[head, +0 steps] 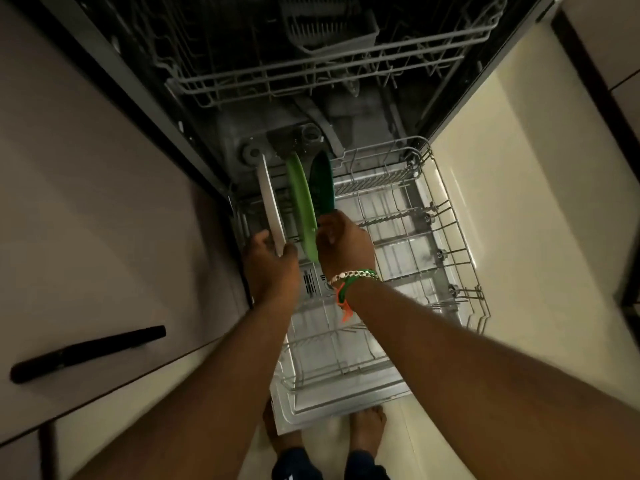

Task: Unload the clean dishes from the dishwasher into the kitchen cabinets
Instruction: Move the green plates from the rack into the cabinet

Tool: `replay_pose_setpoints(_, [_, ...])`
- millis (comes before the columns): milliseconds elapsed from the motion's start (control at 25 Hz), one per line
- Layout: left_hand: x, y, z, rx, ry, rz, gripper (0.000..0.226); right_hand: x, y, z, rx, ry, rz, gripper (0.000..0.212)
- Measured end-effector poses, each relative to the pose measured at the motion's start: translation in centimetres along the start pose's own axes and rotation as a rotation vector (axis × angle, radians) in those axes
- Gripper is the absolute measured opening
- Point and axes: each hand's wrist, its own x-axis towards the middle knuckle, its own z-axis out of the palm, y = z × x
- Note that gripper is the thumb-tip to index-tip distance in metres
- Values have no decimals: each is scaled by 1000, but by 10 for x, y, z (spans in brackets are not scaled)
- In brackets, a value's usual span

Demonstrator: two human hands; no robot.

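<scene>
Here the left hand (268, 261) pinches the near edge of a white plate (270, 206) standing upright at the left edge of the lower rack (446, 237). Beside it the right hand (343, 244) grips the light green plate (303, 206). A dark green plate (322, 183) stands just right of that one.

The right hand (341, 242) hides the lower edge of the dark green plate (322, 183). The light green plate (303, 202) looks motion-blurred. The grey plastic cutlery basket (329, 22) is cut off at the top edge.

Both arms reach forward and down, the left hand (272, 261) and right hand (343, 244) each pinching something edge-on.
</scene>
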Motion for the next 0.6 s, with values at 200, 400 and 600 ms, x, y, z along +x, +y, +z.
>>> replay_pose_setpoints(200, [51, 5, 5, 193, -101, 81, 73, -2, -28, 36, 187, -109, 36, 24])
replay_pose_setpoints(400, [50, 22, 8, 207, -50, 17, 61, 4, -18, 37, 10, 129, -23, 31])
replay_pose_setpoints(600, [-14, 35, -15, -66, 212, -26, 59, 19, -16, 33, -55, -40, 32, 47])
